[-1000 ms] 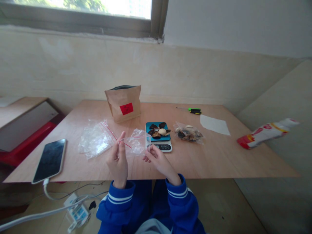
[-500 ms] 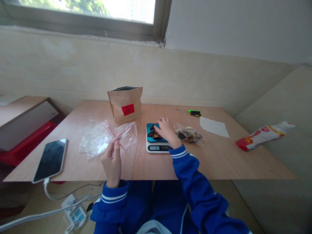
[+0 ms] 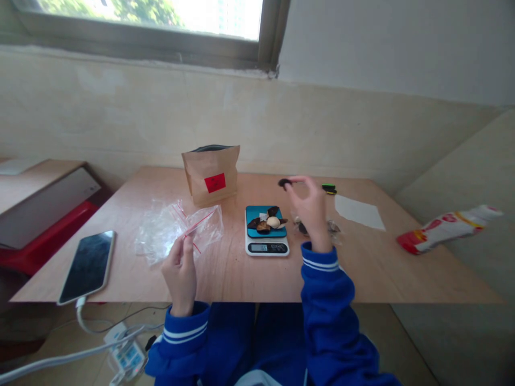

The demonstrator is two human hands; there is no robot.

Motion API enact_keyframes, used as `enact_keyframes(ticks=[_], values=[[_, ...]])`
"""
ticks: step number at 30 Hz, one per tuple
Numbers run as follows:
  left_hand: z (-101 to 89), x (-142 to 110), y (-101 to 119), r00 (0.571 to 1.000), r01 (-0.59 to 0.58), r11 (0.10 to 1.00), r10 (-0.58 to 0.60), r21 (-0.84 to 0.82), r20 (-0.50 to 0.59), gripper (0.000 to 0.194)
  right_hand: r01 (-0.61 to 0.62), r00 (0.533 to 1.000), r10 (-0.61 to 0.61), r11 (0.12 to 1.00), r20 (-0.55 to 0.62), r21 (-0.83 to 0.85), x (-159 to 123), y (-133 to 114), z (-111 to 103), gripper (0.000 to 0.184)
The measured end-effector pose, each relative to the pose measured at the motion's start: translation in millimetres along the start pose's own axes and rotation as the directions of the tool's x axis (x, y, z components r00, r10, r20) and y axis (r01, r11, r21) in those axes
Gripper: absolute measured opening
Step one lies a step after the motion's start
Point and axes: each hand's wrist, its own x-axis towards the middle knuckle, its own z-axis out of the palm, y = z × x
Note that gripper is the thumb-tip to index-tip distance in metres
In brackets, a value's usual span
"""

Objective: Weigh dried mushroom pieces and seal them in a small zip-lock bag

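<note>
My left hand (image 3: 179, 273) pinches the red-striped edge of a clear zip-lock bag (image 3: 209, 225), which lies over more clear bags (image 3: 155, 230) on the table. Raised right of the kitchen scale (image 3: 251, 242), my right hand (image 3: 311, 206) grips a small dark dried piece (image 3: 284, 183) between thumb and fingertips. On the scale's blue plate lie several dark brown dried pieces (image 3: 263, 228), a pale round piece (image 3: 273, 222) and a small white square. The scale's display is lit. Behind my right wrist, a clear bag of dried pieces (image 3: 333, 229) is partly hidden.
A brown paper pouch (image 3: 197, 179) with a red label stands open at the back. To the left lies a phone (image 3: 87, 268) on a white cable. Screwdrivers (image 3: 329, 188), white paper (image 3: 360, 212) and a red-and-white bottle (image 3: 442, 229) are on the right.
My right hand has lifted off the scale plate and moved right, now with a dark dried piece. More of the pieces on the plate show. My left hand still holds the bag.
</note>
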Motion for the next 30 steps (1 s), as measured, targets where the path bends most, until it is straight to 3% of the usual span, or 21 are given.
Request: enact_keyframes(ticks=[1, 2, 4, 6, 7, 9, 11, 13, 20, 26, 30], values=[[0.3, 0.4, -0.8, 1.0, 0.0, 1.0, 0.0, 0.002, -0.005, 0.036, -0.023, 0.982, 0.037, 0.997, -0.186, 0.08, -8.9, 2.2, -16.0, 0.016], [0.9, 0.8, -1.5, 1.0, 0.002, 1.0, -0.002, 0.004, -0.012, 0.036, -0.081, 0.928, 0.12, 0.989, -0.352, 0.123, -21.4, 6.6, -30.4, 0.016], [2.6, 1.6, -2.5, 1.0, 0.006, 1.0, -0.006, 0.007, -0.026, 0.036, -0.201, 0.704, 0.325, 0.944, -0.632, 0.261, -53.8, 21.3, -52.8, 0.016], [4.5, 2.1, -3.2, 0.999, 0.004, 1.0, -0.003, 0.01, -0.041, 0.035, -0.292, 0.449, 0.49, 0.871, -0.747, 0.395, -88.8, 41.0, -67.1, 0.018], [5.3, 2.1, -3.4, 0.999, 0.0, 1.0, 0.001, 0.012, -0.045, 0.034, -0.329, 0.363, 0.561, 0.824, -0.744, 0.461, -104.2, 51.2, -72.2, 0.02], [6.7, 1.8, -3.6, 0.999, -0.007, 1.0, 0.008, 0.016, -0.042, 0.034, -0.389, 0.273, 0.644, 0.753, -0.715, 0.53, -126.7, 68.8, -80.4, 0.021], [7.5, 1.0, -3.2, 0.999, -0.009, 1.0, 0.01, 0.015, -0.035, 0.034, -0.422, 0.27, 0.65, 0.743, -0.71, 0.52, -136.4, 80.2, -86.8, 0.02], [8.4, 0.3, -2.5, 0.999, -0.011, 1.0, 0.012, 0.015, -0.032, 0.035, -0.438, 0.297, 0.637, 0.753, -0.712, 0.491, -136.5, 84.6, -91.0, 0.018], [11.6, -0.3, -3.8, 1.0, -0.008, 1.0, 0.008, -0.003, -0.019, 0.037, -0.414, 0.312, 0.713, 0.697, -0.629, 0.585, -128.2, 78.8, -84.3, 0.021], [9.9, 0.1, -2.5, 0.999, -0.017, 1.0, 0.017, 0.024, -0.026, 0.036, -0.376, 0.271, 0.754, 0.655, -0.598, 0.655, -129.2, 75.8, -83.1, 0.022], [9.4, 0.5, -0.5, 0.999, -0.013, 1.0, 0.013, -0.004, -0.036, 0.035, -0.4, 0.271, 0.773, 0.632, -0.573, 0.663, -130.5, 79.6, -84.2, 0.022]])
